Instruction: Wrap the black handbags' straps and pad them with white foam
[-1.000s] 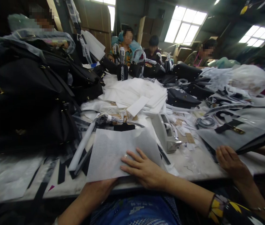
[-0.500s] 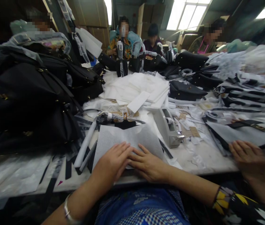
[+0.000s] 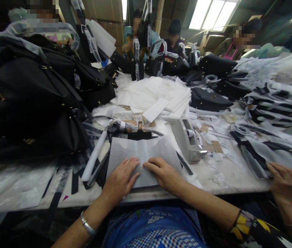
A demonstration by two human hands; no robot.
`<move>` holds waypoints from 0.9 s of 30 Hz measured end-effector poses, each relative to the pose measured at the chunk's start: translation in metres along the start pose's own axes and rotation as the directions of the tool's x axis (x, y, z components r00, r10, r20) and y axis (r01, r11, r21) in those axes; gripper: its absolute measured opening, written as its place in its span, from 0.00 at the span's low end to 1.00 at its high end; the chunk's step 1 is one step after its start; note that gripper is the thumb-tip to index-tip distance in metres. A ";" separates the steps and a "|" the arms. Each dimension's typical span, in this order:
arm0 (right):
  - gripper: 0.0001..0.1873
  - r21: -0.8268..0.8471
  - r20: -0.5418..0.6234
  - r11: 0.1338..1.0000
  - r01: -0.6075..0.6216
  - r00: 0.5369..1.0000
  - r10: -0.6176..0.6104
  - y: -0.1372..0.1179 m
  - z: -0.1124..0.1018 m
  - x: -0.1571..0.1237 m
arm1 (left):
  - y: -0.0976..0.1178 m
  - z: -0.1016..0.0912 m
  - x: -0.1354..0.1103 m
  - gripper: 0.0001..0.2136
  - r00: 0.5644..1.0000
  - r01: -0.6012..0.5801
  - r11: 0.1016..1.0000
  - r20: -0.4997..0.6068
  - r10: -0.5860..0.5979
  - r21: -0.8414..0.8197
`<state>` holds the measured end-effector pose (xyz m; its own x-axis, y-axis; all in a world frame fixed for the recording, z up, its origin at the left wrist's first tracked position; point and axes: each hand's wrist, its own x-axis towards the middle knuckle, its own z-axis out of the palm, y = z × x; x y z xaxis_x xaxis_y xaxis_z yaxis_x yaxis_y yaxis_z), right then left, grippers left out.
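My left hand (image 3: 120,179), with a silver bracelet on the wrist, lies flat and open on a folded white tissue sheet (image 3: 143,151) at the table's near edge. My right hand (image 3: 163,172) rests beside it on the same sheet, fingers stretched out and touching the left fingertips. A black piece (image 3: 141,135) pokes out from under the sheet's far edge. A grey tape dispenser (image 3: 187,141) stands just right of the sheet.
Black handbags (image 3: 32,103) are piled high on the left. A stack of white tissue (image 3: 156,94) lies mid-table, with black straps and paper scraps (image 3: 264,110) to the right. A co-worker's hand (image 3: 288,186) rests at the right edge. Several people sit across the table.
My left hand came up from below the table edge onto the sheet and now lies flat beside the right hand. The sheet's near part is folded over, so it looks shorter.
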<state>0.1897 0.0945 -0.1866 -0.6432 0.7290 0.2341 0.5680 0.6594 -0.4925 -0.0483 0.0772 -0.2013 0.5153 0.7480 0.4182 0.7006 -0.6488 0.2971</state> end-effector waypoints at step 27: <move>0.31 -0.224 0.396 0.951 0.213 0.911 -0.111 0.008 -0.031 0.016 | 0.000 -0.016 0.005 0.19 0.970 -0.025 0.995 0.244 0.000 0.097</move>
<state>0.2005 0.1170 -0.1608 -0.8526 0.5185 -0.0645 0.5183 0.8235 -0.2307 -0.0539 0.0785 -0.1854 0.6202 0.7594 0.1966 0.7322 -0.6504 0.2023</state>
